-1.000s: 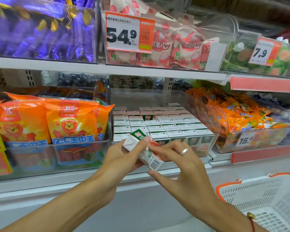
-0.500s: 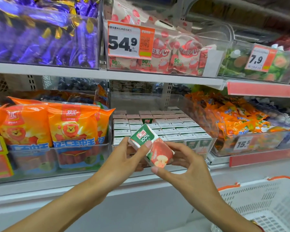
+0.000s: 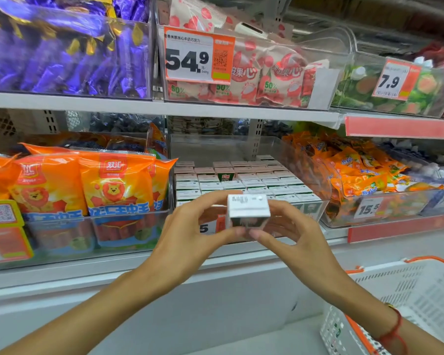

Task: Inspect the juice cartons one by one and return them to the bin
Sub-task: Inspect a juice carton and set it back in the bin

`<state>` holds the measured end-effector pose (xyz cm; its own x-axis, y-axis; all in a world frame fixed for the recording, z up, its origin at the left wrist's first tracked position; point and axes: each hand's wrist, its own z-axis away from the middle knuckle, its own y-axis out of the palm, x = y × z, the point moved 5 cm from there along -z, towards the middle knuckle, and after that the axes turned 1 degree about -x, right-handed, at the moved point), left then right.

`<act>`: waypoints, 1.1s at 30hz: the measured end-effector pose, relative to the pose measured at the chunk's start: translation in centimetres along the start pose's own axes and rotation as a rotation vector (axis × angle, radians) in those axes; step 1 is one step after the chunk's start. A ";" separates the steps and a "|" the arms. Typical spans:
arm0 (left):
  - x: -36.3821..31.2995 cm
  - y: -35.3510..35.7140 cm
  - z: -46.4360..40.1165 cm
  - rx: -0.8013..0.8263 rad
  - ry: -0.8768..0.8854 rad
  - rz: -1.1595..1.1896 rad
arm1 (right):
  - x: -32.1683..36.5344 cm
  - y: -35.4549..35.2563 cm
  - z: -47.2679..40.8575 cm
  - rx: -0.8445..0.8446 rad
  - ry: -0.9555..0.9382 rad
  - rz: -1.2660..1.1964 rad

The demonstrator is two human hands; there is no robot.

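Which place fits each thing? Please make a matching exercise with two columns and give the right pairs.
Things:
1. held juice carton
2. orange lion bags
3. purple sweets
4. white basket

Places:
A. top shelf, far left
B. bottom right, below the shelves
C. between left hand and right hand
D. bin left of the juice carton bin

Pairs: 1-C, 2-D, 3-A, 4-B

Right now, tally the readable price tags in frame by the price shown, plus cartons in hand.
Price tag reading 54.9: 1
Price tag reading 7.9: 1
Price tag reading 15.5: 1
Juice carton held between left hand and right hand: 1
Total: 4
Another tag behind the hands is mostly hidden, so it is not counted.
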<state>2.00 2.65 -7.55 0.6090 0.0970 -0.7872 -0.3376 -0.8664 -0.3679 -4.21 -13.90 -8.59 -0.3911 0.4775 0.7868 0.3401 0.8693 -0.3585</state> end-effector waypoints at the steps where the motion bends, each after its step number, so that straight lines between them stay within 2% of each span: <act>1: 0.2 -0.1 -0.1 0.010 -0.053 0.077 | 0.0 0.0 -0.1 -0.013 0.016 -0.004; 4: 0.8 -0.1 -0.4 0.022 -0.196 0.323 | -0.1 -0.2 -0.2 -0.014 0.064 -0.014; 8: 1.5 -0.2 -0.8 -0.003 -0.426 0.490 | 0.4 0.2 -0.2 0.133 0.109 -0.028; 10: 2.3 -0.2 -0.5 0.025 -0.567 0.513 | 0.4 0.3 -0.3 0.147 0.136 -0.054; 13: 3.2 0.3 0.4 0.081 -0.732 0.506 | 0.3 0.4 -0.5 0.079 0.196 -0.089; 16: 3.5 1.0 0.8 0.120 -0.805 0.545 | -0.3 0.2 -0.7 0.017 0.326 -0.113; 20: 3.5 1.8 1.0 0.165 -0.815 0.584 | -0.6 0.1 -0.7 0.064 0.376 -0.110; 23: 3.7 1.8 0.7 0.086 -0.751 0.616 | -0.8 0.0 -0.3 0.165 0.349 -0.168; 25: 3.2 1.3 0.2 0.030 -0.621 0.605 | -1.0 0.1 0.0 0.233 0.314 -0.178; 30: 0.7 0.3 -0.5 0.052 -0.094 0.188 | -0.6 -0.2 0.0 0.130 0.043 0.083; 33: 0.1 0.8 0.0 0.029 0.123 -0.049 | 0.3 -0.9 0.0 0.055 -0.132 0.161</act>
<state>1.78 2.02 -7.96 0.7080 0.0766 -0.7021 -0.3249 -0.8473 -0.4201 -4.65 -14.50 -8.00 -0.4454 0.6203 0.6456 0.3616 0.7843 -0.5041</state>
